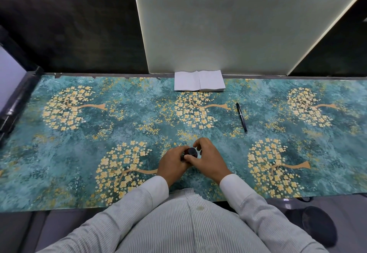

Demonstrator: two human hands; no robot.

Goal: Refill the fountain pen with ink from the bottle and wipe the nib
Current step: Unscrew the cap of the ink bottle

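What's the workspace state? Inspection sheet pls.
Surface: table under a teal cover with gold trees.
Job's things: ink bottle upright, dark cap on, near the front edge; pen lying capped, far right of it; tissues stacked at the back edge.
Clutter: nothing seen.
Grippers: left hand and right hand both around the bottle.
Cables: nothing seen.
Surroundings: pale panel behind, dark walls either side.

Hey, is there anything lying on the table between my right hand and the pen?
Nothing visible does. Your right hand is at the ink bottle, and only bare patterned table cover lies between it and the pen.
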